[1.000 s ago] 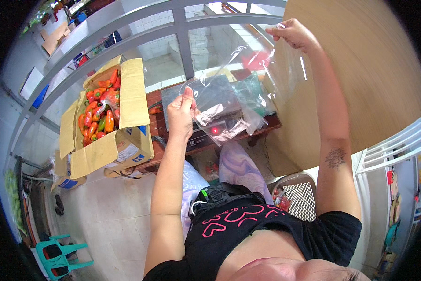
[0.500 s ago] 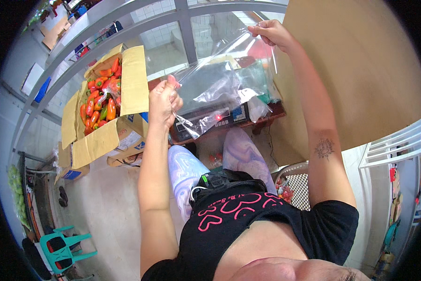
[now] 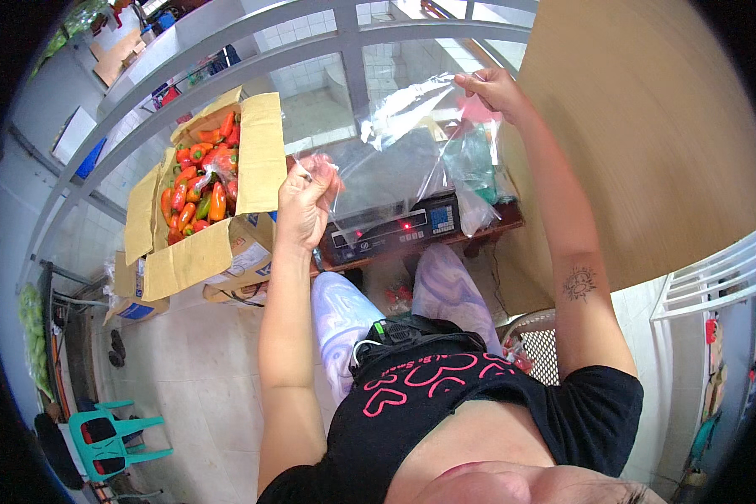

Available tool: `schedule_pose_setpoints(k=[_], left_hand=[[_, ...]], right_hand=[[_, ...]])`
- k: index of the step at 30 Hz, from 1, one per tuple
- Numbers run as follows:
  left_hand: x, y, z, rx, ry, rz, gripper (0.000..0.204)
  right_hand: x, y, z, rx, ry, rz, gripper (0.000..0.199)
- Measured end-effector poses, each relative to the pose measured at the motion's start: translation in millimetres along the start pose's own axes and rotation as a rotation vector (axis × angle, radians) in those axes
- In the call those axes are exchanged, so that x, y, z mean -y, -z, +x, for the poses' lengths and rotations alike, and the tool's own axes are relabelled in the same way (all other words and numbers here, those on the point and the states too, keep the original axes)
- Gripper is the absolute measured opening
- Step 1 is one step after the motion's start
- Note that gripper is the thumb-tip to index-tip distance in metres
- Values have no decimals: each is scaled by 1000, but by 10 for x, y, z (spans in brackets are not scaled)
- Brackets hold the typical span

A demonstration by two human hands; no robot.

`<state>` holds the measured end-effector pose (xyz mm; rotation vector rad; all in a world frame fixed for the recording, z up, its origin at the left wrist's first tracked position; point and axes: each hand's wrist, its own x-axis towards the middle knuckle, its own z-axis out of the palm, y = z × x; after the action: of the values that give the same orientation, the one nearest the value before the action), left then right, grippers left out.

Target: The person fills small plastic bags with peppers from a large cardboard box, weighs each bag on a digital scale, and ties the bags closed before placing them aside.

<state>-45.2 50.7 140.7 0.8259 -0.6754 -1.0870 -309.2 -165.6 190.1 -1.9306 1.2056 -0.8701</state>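
The left hand [image 3: 304, 206] is gripping the left side of a clear plastic bag [image 3: 407, 113], while the right hand's [image 3: 494, 91] thumb and fingers are pinching its far right edge. The bag is hanging above a digital scale [image 3: 434, 220], glare perhaps masking its outline. Red peppers [image 3: 200, 189] are filling a cardboard box [image 3: 261, 155] on the left.

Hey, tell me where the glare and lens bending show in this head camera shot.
In the head view, white glare streaks the clear plastic bag, its edges hard to trace; also in the head view, the gray railing curves with fisheye distortion, and the peppers carry small shiny highlights.
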Motion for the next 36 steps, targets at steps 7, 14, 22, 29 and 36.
schedule_pose_setpoints(k=[7,14,22,29,36], left_hand=[[167,164,83,-22,-246,241,15],[199,223,-66,-90,-81,430,32],[384,-46,-492,28,-277,996,24],[155,227,-604,-94,-275,781,27],[-595,211,-1055,-224,-349,914,29]], right_hand=[[564,-802,-453,-259,642,-546,38],[773,-1467,-927,515,412,346,13],[621,-1665,-1021,321,439,-604,25],[667,-1358,-1348,256,410,-664,45],[1545,-865,-1537,459,629,-620,71]])
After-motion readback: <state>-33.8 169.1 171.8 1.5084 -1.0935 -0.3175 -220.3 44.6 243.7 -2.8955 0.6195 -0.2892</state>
